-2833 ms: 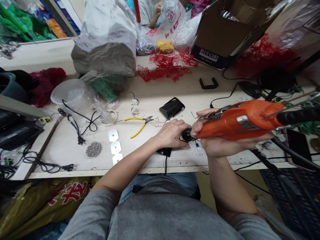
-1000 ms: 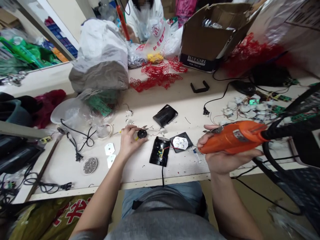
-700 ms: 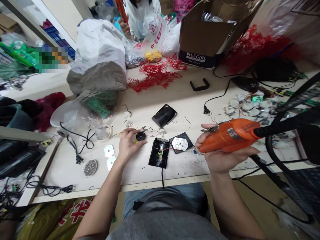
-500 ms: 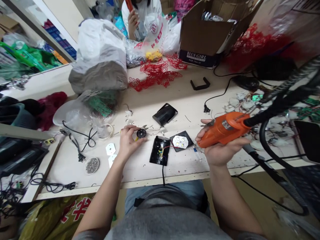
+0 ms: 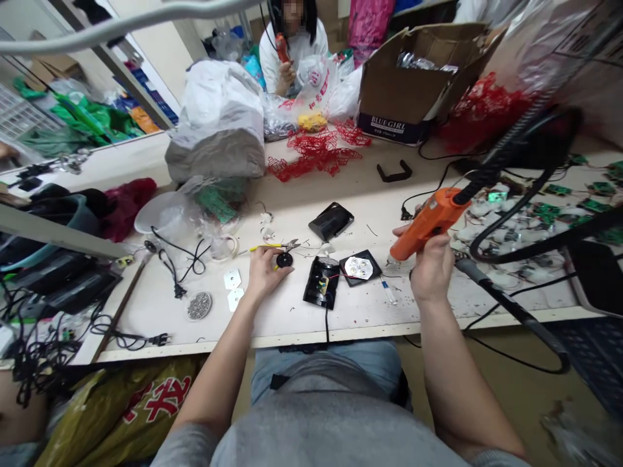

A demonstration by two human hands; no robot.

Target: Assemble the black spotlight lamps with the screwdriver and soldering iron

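My left hand point(image 5: 265, 272) pinches a small round black part point(image 5: 284, 260) just above the table, beside yellow-handled cutters point(image 5: 291, 245). My right hand point(image 5: 432, 269) is wrapped round an orange power screwdriver point(image 5: 426, 224), its tip pointing down and left. Between my hands lies an open black housing point(image 5: 321, 283) with a small yellow component inside and a black cord. Red wire joins it to a white plate with round lenses point(image 5: 359, 268), which rests on a black square piece. Behind them is another black shell point(image 5: 331, 222).
A dish of screws point(image 5: 199, 305) and two white plates point(image 5: 232, 279) lie left. A screwdriver point(image 5: 389, 292) is near the front edge. Farther back are red plastic pieces point(image 5: 316, 159), a carton point(image 5: 396, 97), a white sack point(image 5: 219, 123) and a person with an orange tool.
The view has shifted, so the table items appear farther right. My right hand has turned the orange screwdriver more upright. My left hand still holds the round black part.
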